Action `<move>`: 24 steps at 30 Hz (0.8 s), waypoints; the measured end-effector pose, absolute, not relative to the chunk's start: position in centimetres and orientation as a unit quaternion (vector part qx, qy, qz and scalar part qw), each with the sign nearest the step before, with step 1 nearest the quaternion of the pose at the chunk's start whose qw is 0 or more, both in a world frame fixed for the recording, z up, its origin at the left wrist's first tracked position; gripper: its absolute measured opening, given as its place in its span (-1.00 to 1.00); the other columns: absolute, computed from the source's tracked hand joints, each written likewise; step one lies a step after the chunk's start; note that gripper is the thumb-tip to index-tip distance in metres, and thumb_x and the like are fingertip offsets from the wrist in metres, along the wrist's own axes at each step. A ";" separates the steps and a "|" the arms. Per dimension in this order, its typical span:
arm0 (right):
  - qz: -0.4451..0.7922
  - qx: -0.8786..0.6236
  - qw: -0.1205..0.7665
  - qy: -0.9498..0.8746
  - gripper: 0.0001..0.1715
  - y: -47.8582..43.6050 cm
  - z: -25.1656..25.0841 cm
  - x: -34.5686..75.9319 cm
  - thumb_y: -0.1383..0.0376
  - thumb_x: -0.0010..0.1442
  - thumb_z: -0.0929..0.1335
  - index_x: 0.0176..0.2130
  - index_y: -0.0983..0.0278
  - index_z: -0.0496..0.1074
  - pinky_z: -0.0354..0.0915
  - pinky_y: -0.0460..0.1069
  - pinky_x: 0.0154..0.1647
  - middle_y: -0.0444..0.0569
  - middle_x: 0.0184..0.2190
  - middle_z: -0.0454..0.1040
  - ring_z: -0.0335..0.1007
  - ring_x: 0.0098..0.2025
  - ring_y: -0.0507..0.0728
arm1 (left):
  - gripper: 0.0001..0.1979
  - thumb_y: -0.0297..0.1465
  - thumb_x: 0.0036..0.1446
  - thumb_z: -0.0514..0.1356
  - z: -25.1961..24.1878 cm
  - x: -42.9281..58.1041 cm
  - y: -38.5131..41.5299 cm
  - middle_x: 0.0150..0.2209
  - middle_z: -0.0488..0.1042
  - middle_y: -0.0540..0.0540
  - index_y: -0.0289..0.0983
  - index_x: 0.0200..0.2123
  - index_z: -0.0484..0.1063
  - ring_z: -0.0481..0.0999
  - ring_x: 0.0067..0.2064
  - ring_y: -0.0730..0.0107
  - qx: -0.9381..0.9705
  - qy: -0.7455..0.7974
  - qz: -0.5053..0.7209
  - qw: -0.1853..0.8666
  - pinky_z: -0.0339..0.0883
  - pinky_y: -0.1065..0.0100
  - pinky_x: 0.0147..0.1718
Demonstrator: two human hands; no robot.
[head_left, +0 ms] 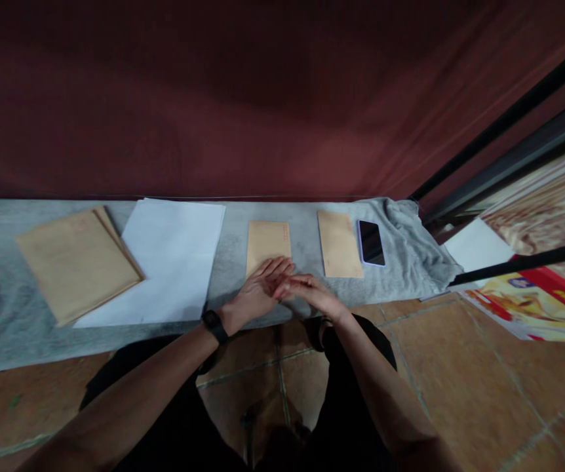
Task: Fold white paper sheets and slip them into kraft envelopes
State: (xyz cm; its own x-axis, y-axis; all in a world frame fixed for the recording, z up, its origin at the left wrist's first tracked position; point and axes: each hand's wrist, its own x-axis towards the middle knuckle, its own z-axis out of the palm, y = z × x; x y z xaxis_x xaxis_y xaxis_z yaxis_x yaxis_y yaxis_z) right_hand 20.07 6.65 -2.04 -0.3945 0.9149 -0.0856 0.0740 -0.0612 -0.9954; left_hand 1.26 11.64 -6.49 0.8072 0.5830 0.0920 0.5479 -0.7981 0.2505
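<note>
My left hand point(259, 287) lies flat with fingers stretched out on the near end of a small brown envelope point(269, 241) on a grey cloth point(12, 308). My right hand point(309, 292) meets it from the right, its fingers extended and touching the left fingertips just below the envelope. Neither hand grips anything. A black watch point(214, 326) sits on my left wrist.
A second brown envelope point(339, 244) and a dark phone point(371, 242) lie to the right. To the left are white paper sheets point(172, 262) and a stack of larger brown envelopes point(77, 262). A dark red curtain hangs behind. Printed posters point(533, 301) lie on the tiled floor at right.
</note>
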 end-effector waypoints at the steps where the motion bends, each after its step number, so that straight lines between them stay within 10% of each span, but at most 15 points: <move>1: 0.575 -0.436 0.391 -0.572 -0.46 6.8 -2.3 20.2 -0.14 0.35 0.34 -0.25 0.21 0.63 0.48 0.05 0.03 -0.07 -0.27 0.67 0.60 -0.16 0.14 | -0.45 -0.28 0.45 -0.04 -6.4 1.3 11.3 0.47 0.18 -0.22 -0.29 0.43 0.15 0.05 0.51 0.17 0.944 0.301 0.084 0.102 -0.13 0.08 0.47; 6: 0.421 -0.526 0.470 -0.570 -0.49 7.1 -3.4 20.2 -0.10 0.41 0.30 -0.05 0.20 0.62 0.40 0.10 0.22 0.03 -0.03 0.65 0.56 0.06 0.19 | -0.42 -0.18 0.48 -0.07 -6.2 1.1 9.4 0.47 0.17 -0.26 -0.34 0.43 0.15 0.06 0.51 0.15 0.952 0.279 0.090 0.090 -0.17 0.08 0.48; 15: 0.215 -0.564 0.243 -0.759 -0.40 7.2 -6.1 19.0 0.05 0.55 0.09 0.39 0.17 0.31 -0.09 0.30 0.54 0.05 0.44 0.24 0.05 0.50 0.22 | -0.25 0.04 0.36 0.07 -5.9 0.6 6.9 0.40 0.27 -0.41 -0.44 0.34 0.28 0.15 0.48 0.03 0.960 0.251 0.072 0.105 -0.09 0.09 0.45; 24: 0.112 -0.622 0.103 -0.768 -0.33 10.8 -5.9 18.7 0.12 0.55 0.07 0.49 0.32 0.06 -0.12 0.19 0.56 0.07 0.52 0.00 -0.12 0.56 0.18 | -0.16 0.13 0.36 -0.02 -5.2 -0.2 7.1 0.45 0.17 -0.37 -0.38 0.43 0.13 0.11 0.49 0.05 0.960 0.223 0.046 0.163 -0.13 0.07 0.45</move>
State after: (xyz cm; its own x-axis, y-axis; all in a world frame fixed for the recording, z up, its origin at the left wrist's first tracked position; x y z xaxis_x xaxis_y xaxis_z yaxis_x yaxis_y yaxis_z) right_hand 18.66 10.82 -5.92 -0.2054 0.9785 0.0190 0.9325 0.2016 -0.2996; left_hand -0.17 7.09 -5.23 0.8958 0.4441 0.0164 0.4138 -0.8470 0.3337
